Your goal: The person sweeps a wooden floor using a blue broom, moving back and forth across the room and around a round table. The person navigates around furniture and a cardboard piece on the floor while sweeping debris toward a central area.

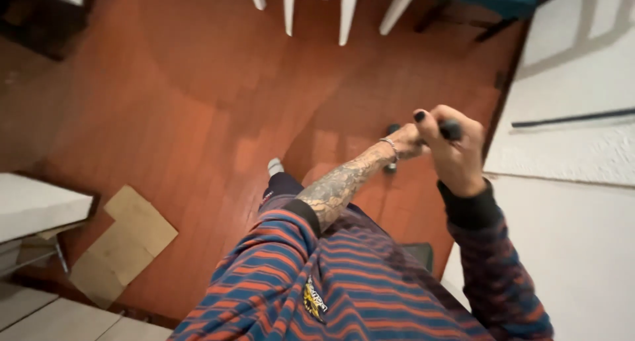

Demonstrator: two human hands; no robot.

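Right hand (pixel 456 152) clenched on short black rod-like grip (pixel 451 129); left hand (pixel 407 142) touching it, grasp unclear; white wall (pixel 569 248) close alongside, red tiled floor (pixel 198 103) open leftward.

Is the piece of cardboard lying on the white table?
No, the flat cardboard lies on the red-brown floor, beside the white table at the left, not on it.

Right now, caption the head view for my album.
Both hands grip a dark handle above a red tiled floor.

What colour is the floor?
Reddish-brown floor, seen from the head camera.
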